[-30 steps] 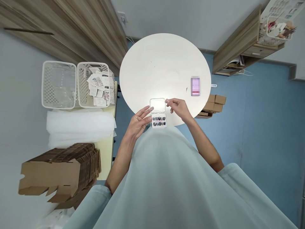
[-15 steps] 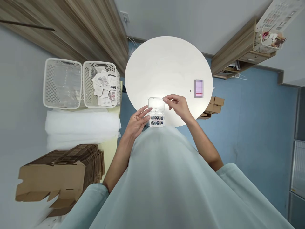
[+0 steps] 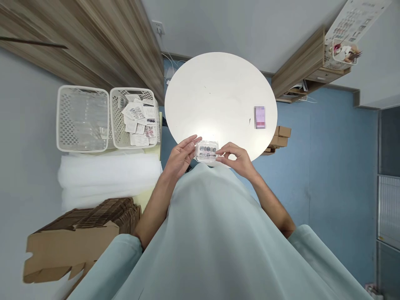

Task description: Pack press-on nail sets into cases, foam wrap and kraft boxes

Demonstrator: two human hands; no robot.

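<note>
Case [image 3: 206,151] between left hand [image 3: 180,158], right hand [image 3: 238,160]; baskets [image 3: 117,121] left of table [image 3: 225,91], boxes [image 3: 281,136] right.

A round white table [image 3: 215,91] at upper centre bears a blurred purple-pink rectangle [image 3: 260,117] near its right edge, while a pale yellow table [image 3: 145,197] at the frame's left carries two white baskets [image 3: 108,113], white padding [image 3: 109,171] and stacked brown cardboard [image 3: 78,243].

- Case [image 3: 206,152]: clear plastic, glossy
- Tabletop [image 3: 218,96]: smooth, slight sheen
- Baskets [image 3: 64,123]: perforated plastic
- Garment [image 3: 206,233]: matt cloth
- Flat cartons [image 3: 75,246]: matt cardboard, rough edges
- Panelling [image 3: 106,41]: wood-grain, matt
</note>
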